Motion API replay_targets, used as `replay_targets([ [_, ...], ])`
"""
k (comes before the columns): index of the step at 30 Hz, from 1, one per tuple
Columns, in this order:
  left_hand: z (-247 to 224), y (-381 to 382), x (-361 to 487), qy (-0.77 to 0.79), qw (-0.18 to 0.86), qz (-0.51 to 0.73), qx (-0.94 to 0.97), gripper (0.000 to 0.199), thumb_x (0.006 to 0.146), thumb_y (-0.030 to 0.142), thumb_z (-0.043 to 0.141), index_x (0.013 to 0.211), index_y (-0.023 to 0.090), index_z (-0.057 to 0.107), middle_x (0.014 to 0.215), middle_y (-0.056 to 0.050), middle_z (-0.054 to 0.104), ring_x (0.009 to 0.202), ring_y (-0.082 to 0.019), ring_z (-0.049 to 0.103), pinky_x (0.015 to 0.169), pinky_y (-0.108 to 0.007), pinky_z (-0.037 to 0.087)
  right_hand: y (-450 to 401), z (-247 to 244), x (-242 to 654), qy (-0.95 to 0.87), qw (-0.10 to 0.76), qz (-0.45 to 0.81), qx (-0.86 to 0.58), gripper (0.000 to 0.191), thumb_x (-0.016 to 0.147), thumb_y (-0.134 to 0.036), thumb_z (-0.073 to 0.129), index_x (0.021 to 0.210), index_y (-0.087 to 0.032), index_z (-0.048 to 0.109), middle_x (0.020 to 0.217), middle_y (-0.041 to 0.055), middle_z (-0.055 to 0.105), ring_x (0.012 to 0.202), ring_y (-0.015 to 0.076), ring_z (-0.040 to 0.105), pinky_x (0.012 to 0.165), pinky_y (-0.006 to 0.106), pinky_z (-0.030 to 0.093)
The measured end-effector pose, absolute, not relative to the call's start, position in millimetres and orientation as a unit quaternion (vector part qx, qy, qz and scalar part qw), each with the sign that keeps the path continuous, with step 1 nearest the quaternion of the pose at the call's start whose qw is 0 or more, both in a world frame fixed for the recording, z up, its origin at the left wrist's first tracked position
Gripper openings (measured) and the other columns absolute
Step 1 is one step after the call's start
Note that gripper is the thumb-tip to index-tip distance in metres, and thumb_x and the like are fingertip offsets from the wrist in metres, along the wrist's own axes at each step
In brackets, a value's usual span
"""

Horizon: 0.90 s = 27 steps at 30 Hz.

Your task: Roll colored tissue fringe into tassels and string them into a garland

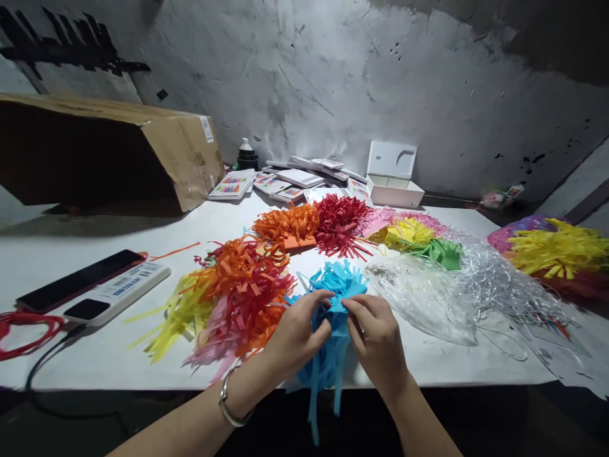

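At the table's front edge lies a bright blue tissue paper tassel (340, 282), its cut fringe fanned out at the top and long strips hanging over the edge. My right hand (375, 333) pinches the paper near its middle between thumb and fingertips. On the other side my left hand (299, 327), with a silver bangle at the wrist, curves its fingers loosely around the same tassel. The left fingertips rest on the blue paper; some are hidden. Just left of that hand is a pile of orange, red, pink and yellow fringed tassels (238, 285).
Behind are orange (290, 222) and dark red tassels (340, 219). Clear plastic bags (423, 292) and silver tinsel (499, 273) lie to the right. A power bank (118, 292), a phone (85, 279) and a cardboard box (185, 158) stand left; flat packs (299, 178) lie along the wall.
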<state>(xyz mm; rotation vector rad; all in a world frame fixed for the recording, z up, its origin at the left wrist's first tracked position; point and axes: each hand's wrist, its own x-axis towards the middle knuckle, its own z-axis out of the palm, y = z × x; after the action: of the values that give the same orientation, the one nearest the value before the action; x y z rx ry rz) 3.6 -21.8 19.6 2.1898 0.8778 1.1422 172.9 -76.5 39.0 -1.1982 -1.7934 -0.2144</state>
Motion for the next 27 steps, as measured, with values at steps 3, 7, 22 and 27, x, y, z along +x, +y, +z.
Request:
replay_targets([
  [3,21.8,-14.8,-1.7,0.275,0.085,0.421,0.860,0.045,0.082,0.006,0.052,0.124,0.020,0.056,0.103,-0.009,0.068,0.097,-0.026,0.062,0.087,-0.041,0.049,-72.4,43.0,177.8,-0.682,0.492,0.110,-0.529,0.023,0.089,-0.013,0.052,0.097,-0.020,0.073,0.093,0.0052,0.071,0.087,0.0193,0.065,0.076,0.030,0.050],
  [7,28.1,-6.7,-2.9,0.231,-0.041,0.412,0.880,0.030,0.092,0.010,0.051,0.118,0.021,0.061,0.115,-0.011,0.065,0.103,-0.026,0.059,0.089,-0.043,0.046,-61.7,43.3,181.5,-0.519,0.541,0.365,-0.553,0.013,0.078,-0.025,0.065,0.086,-0.019,0.074,0.077,0.0011,0.069,0.071,0.0162,0.060,0.065,0.025,0.046],
  [22,42.1,12.8,-5.5,0.125,-0.182,0.373,0.901,0.014,0.097,0.016,0.058,0.087,0.022,0.066,0.103,-0.001,0.070,0.107,-0.019,0.057,0.112,-0.043,0.029,-49.8,31.8,192.0,-0.469,0.553,0.394,-0.565,0.024,0.073,-0.039,0.063,0.082,-0.017,0.068,0.068,0.0009,0.062,0.062,0.0165,0.054,0.060,0.028,0.044],
  [27,50.9,13.2,-12.1,0.170,-0.142,0.388,0.895,0.016,0.095,0.010,0.051,0.091,0.020,0.063,0.111,-0.008,0.067,0.110,-0.023,0.055,0.104,-0.044,0.035,-56.1,42.0,211.4,-0.495,0.558,0.213,-0.631,0.024,0.071,-0.033,0.063,0.088,-0.018,0.068,0.091,0.0072,0.066,0.087,0.0244,0.059,0.082,0.036,0.044],
])
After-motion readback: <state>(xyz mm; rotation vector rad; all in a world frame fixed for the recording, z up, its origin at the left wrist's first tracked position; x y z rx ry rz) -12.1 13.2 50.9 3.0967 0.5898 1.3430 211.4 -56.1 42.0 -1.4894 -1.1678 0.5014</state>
